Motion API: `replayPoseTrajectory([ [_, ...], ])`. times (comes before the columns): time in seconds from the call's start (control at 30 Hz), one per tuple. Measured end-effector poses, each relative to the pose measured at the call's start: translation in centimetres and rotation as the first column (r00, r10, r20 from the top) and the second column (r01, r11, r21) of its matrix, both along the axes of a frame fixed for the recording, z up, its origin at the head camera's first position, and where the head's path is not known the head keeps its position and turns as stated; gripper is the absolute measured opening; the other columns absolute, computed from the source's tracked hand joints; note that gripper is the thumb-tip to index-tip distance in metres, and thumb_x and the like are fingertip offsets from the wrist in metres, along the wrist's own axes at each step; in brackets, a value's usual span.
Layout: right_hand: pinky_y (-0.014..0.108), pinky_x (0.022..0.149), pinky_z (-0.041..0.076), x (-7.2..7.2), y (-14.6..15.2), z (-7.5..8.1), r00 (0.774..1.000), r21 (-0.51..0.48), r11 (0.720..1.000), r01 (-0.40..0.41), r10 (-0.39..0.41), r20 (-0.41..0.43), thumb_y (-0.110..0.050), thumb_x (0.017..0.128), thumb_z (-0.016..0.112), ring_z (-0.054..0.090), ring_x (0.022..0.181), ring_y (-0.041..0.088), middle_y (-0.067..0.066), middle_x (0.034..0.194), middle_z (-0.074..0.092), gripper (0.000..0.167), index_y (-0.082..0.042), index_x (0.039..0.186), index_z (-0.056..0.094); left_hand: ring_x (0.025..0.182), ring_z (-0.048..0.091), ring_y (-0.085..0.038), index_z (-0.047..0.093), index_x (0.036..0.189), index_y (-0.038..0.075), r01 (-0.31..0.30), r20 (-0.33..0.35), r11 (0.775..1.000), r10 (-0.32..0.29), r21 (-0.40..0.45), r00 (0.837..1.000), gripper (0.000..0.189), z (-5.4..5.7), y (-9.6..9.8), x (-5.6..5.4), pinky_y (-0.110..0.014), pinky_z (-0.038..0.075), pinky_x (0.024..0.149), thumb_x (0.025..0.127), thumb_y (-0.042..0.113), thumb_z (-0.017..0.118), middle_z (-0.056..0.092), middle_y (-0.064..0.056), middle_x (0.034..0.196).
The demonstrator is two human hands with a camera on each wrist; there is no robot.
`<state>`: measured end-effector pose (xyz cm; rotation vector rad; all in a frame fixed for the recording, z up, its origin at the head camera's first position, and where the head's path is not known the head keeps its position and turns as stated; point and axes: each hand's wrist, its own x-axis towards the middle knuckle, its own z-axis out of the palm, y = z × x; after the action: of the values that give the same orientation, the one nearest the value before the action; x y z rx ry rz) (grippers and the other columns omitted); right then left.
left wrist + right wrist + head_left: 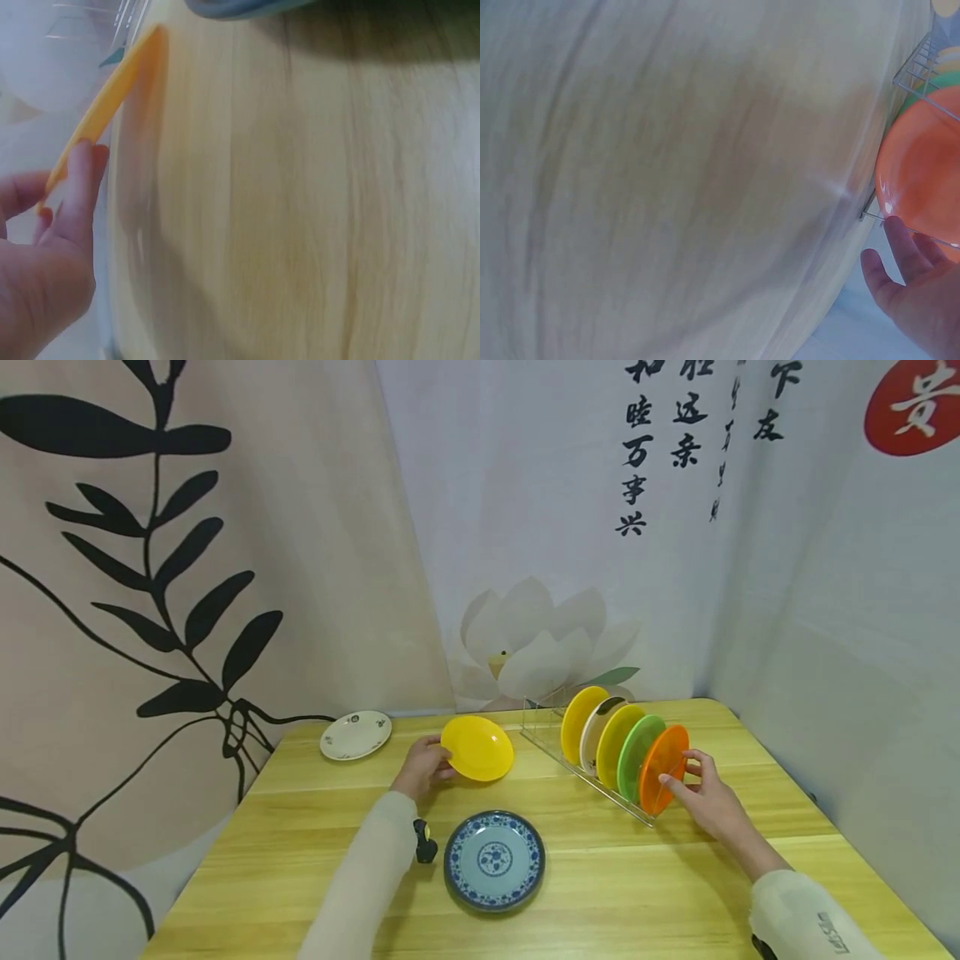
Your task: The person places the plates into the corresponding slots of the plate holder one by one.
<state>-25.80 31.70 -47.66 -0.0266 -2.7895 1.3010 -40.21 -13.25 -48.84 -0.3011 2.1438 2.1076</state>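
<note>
In the head view my left hand [425, 767] pinches a plain yellow plate [480, 748] by its left edge. The left wrist view shows that yellow plate [105, 105] tilted, with thumb and fingers at its rim. My right hand [708, 797] is at the orange plate [664, 768], which stands on edge at the near end of a wire dish rack [615, 799]. In the right wrist view the fingers [904, 251] are spread, one tip at the orange plate's rim. Behind it in the rack stand a green plate [640, 752], two yellow plates and a patterned white one.
A blue-and-white patterned plate [495, 860] lies on the wooden table [600, 893] near the front. A white plate with small motifs [356, 735] lies at the back left. Printed curtains [337, 568] hang behind the table and along its right side.
</note>
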Motion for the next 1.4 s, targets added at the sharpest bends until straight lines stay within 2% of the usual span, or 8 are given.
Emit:
replayPoseTrajectory([
  [0.17,0.064,0.095,0.045,0.0,0.0,0.0,1.0,-0.005,1.0,0.001,-0.001,-0.003,-0.056,0.099,0.051,0.049,0.121,0.054,0.04,0.147,0.03,0.083,-0.002,0.15,0.013,0.074,0.069,-0.022,0.043,0.141,0.002,0.005,-0.019,0.999,-0.005,0.039,1.0,0.052,0.3,-0.6,0.1,-0.039,0.06,0.076,0.092,-0.004,0.059,0.064,-0.024,0.111],
  [0.47,0.064,0.095,0.045,0.1,0.0,-0.1,1.0,0.007,1.0,0.001,-0.001,-0.01,-0.055,0.099,0.051,0.05,0.121,0.054,0.04,0.147,0.03,0.082,-0.002,0.149,0.014,0.079,0.07,-0.023,0.039,0.145,0.009,0.023,-0.061,0.995,-0.017,0.094,0.998,0.056,0.9,-1.5,0.5,-0.039,0.059,0.079,0.094,-0.002,0.06,0.06,-0.026,0.122],
  [0.63,0.065,0.095,0.044,0.0,0.0,-0.2,1.0,0.018,1.0,0.001,-0.001,-0.005,-0.055,0.099,0.05,0.049,0.121,0.054,0.04,0.147,0.03,0.082,-0.002,0.149,0.013,0.077,0.07,-0.022,0.041,0.144,0.011,0.038,-0.084,0.992,-0.027,0.123,0.996,0.055,1.5,-1.9,0.6,-0.039,0.06,0.077,0.094,-0.002,0.061,0.061,-0.024,0.118],
  [0.83,0.066,0.095,0.044,-0.1,0.1,-0.1,1.0,0.02,1.0,-0.001,0.001,0.004,-0.056,0.099,0.049,0.048,0.122,0.055,0.041,0.147,0.028,0.084,-0.001,0.149,0.012,0.075,0.07,-0.02,0.042,0.145,0.013,0.064,-0.133,0.988,-0.045,0.143,0.99,0.055,2.6,-2.0,0.7,-0.044,0.056,0.085,0.095,0.0,0.062,0.065,-0.021,0.114],
  [0.93,0.067,0.095,0.044,-0.1,0.1,-0.1,1.0,0.02,1.0,0.0,0.0,0.006,-0.057,0.099,0.049,0.048,0.122,0.055,0.041,0.147,0.028,0.084,-0.001,0.15,0.011,0.077,0.071,-0.02,0.041,0.145,0.014,0.086,-0.154,0.985,-0.063,0.149,0.986,0.055,3.4,-1.9,0.9,-0.042,0.057,0.084,0.096,0.002,0.062,0.066,-0.02,0.114],
  [1.07,0.067,0.095,0.043,-0.1,0.2,-0.1,1.0,0.017,1.0,0.0,0.0,0.008,-0.056,0.099,0.049,0.048,0.122,0.055,0.041,0.147,0.028,0.084,-0.001,0.15,0.012,0.081,0.071,-0.022,0.038,0.148,0.011,0.128,-0.163,0.977,-0.101,0.171,0.982,0.057,5.2,-1.8,1.5,-0.038,0.06,0.079,0.097,0.0,0.06,0.063,-0.026,0.121],
  [1.17,0.067,0.095,0.043,-0.1,0.1,-0.1,1.0,0.017,1.0,-0.004,0.004,0.011,-0.056,0.099,0.049,0.047,0.123,0.055,0.041,0.147,0.027,0.084,-0.001,0.15,0.011,0.086,0.07,-0.025,0.037,0.148,0.01,0.152,-0.164,0.97,-0.122,0.189,0.979,0.057,6.2,-1.6,1.8,-0.039,0.059,0.082,0.097,-0.001,0.059,0.061,-0.026,0.124],
  [1.4,0.067,0.096,0.042,-0.1,0.0,-0.1,1.0,0.013,1.0,-0.003,0.003,0.003,-0.056,0.099,0.05,0.048,0.123,0.055,0.04,0.148,0.028,0.083,-0.002,0.15,0.012,0.082,0.069,-0.019,0.041,0.144,0.013,0.124,-0.206,0.977,-0.086,0.175,0.975,0.054,5.6,-0.7,0.5,-0.031,0.06,0.076,0.096,0.004,0.063,0.064,-0.016,0.115],
])
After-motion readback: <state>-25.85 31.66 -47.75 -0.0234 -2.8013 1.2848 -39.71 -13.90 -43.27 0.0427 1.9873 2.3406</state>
